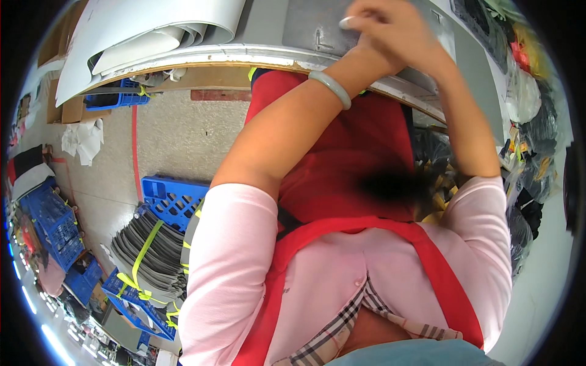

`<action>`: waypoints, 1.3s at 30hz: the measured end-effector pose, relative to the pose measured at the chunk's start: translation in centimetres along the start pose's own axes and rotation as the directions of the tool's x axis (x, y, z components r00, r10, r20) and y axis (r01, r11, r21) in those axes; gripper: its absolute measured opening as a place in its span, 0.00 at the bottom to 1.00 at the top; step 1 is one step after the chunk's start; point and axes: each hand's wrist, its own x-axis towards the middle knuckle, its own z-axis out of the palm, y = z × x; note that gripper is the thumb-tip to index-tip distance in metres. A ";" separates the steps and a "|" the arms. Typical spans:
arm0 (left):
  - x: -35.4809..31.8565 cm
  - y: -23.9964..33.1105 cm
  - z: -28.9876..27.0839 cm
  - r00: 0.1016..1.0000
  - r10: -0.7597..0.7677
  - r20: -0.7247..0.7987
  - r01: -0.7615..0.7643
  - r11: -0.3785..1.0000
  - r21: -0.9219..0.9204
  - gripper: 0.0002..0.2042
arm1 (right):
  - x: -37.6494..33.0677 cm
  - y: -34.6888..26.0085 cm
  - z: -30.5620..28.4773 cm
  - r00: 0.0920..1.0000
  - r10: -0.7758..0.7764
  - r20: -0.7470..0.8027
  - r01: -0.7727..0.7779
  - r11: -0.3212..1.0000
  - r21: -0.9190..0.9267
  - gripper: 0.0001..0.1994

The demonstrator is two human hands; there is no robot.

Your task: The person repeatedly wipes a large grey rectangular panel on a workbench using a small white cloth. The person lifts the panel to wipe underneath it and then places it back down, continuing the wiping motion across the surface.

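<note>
My hands meet above the far edge of the grey-topped worktable [259, 30]. My right hand [406, 30] crosses over the left one, its fingers curled and its thumb pointing left. Whatever those fingers hold, if anything, is too blurred to make out. Most of my left hand [373, 56] lies hidden beneath the right, so its fingers cannot be told apart. A pale green bangle [330, 89] circles my left wrist. Under both hands is a flat grey plate [305, 21] with a small L-shaped mark on it.
Large white sheets [165, 24] curl over the table's left part. Below left, a blue crate [174, 198] stands by a strapped stack of dark grey pieces [146, 250]. Another blue basket [119, 94] sits under the table. Plastic bags [525, 91] crowd the right.
</note>
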 end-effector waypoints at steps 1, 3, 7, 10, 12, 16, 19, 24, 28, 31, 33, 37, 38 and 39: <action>0.2 -0.1 0.5 0.999 -0.027 -0.028 0.025 0.999 -0.039 0.18 | -0.7 1.7 -1.3 0.998 0.002 -0.067 0.010 0.983 0.185 0.09; 0.8 1.3 0.3 0.998 -0.024 0.061 0.025 0.999 -0.023 0.17 | -3.5 8.5 -4.0 0.951 0.197 -0.238 -0.128 0.953 0.276 0.11; 0.9 2.4 -2.3 0.969 -0.016 0.248 -0.021 0.989 0.145 0.15 | -9.2 22.6 -5.3 0.777 0.437 -0.453 -0.381 0.899 0.215 0.11; 0.4 1.6 -2.6 0.978 -0.017 0.207 -0.012 0.990 0.141 0.15 | -9.5 24.3 -5.7 0.756 0.510 -0.411 -0.355 0.846 0.397 0.11; 0.4 1.6 -2.7 0.984 0.008 0.180 -0.028 0.994 0.109 0.15 | -10.3 26.3 -6.4 0.761 0.552 -0.341 -0.308 0.770 0.559 0.13; 0.6 1.5 -3.0 0.989 0.031 0.141 -0.043 0.996 0.083 0.15 | -10.6 27.9 -7.4 0.824 0.551 -0.132 -0.294 0.615 0.732 0.16; 0.8 2.6 -3.5 0.987 0.160 -0.013 -0.160 0.987 -0.009 0.14 | -10.0 26.3 -6.0 0.844 0.532 -0.066 -0.314 0.590 0.744 0.15; -4.5 9.9 -7.3 0.933 0.356 0.061 -0.328 0.906 -0.267 0.16 | -9.1 25.4 -5.5 0.825 0.531 -0.194 -0.032 0.387 0.922 0.11; -3.3 5.0 -11.0 0.945 0.254 0.208 -0.257 0.966 -0.015 0.12 | -8.4 24.5 -4.3 0.807 0.527 -0.265 0.106 0.312 0.944 0.10; -2.1 0.9 -12.5 0.911 0.048 0.409 -0.017 0.997 -0.080 0.11 | -8.2 26.0 -3.4 0.830 0.493 -0.260 0.112 0.308 0.945 0.10; -2.0 0.4 -13.0 0.872 -0.011 0.490 0.083 0.989 -0.125 0.11 | -7.9 25.7 -3.1 0.816 0.509 -0.272 0.115 0.318 0.941 0.10; -1.8 0.5 -13.7 0.858 0.036 0.512 0.023 0.994 -0.108 0.10 | -8.1 25.3 -3.2 0.824 0.498 -0.272 0.109 0.330 0.937 0.10; -1.8 0.5 -13.7 0.857 0.051 0.512 0.005 0.994 -0.107 0.10 | -8.1 25.7 -3.2 0.828 0.491 -0.271 0.106 0.336 0.936 0.09; -2.0 0.5 -13.7 0.867 0.092 0.489 -0.059 0.995 -0.082 0.09 | -8.0 25.8 -3.3 0.835 0.480 -0.269 0.104 0.343 0.934 0.09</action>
